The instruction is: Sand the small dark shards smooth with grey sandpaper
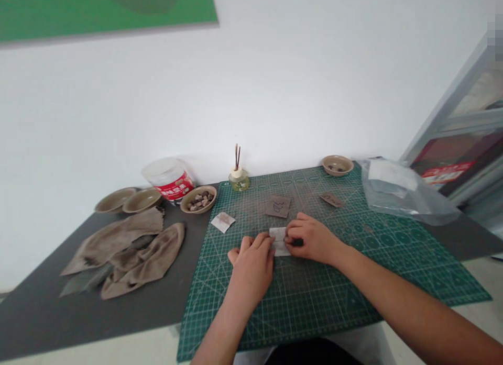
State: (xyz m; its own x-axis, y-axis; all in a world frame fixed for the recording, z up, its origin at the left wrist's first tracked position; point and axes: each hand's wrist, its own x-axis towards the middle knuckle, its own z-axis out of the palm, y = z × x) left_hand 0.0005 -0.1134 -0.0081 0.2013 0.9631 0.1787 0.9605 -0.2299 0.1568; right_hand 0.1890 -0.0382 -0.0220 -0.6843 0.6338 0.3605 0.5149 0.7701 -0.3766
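Note:
A small whitish square of paper [280,249] lies on the green cutting mat [326,302] between my hands. My left hand [253,263] rests at its left edge, palm down, fingers extended and thumb apart. At the right edge, my right hand [312,239] has its fingers curled into a pinch close to the paper's surface. What they hold, if anything, is too small and hidden to make out. Just beyond the paper lies a brown square [278,206] with dark handwriting. Another white square [223,222] with a brownish patch is to the left.
A second brown marked piece [332,199], a bowl [338,166] and a clear plastic bag [408,192] sit at right. Along the back left are a reed diffuser [239,180], a bowl of stones [198,199], a red-labelled tub [168,179] and bowls [116,200]. Brown cloths [129,250] lie at left.

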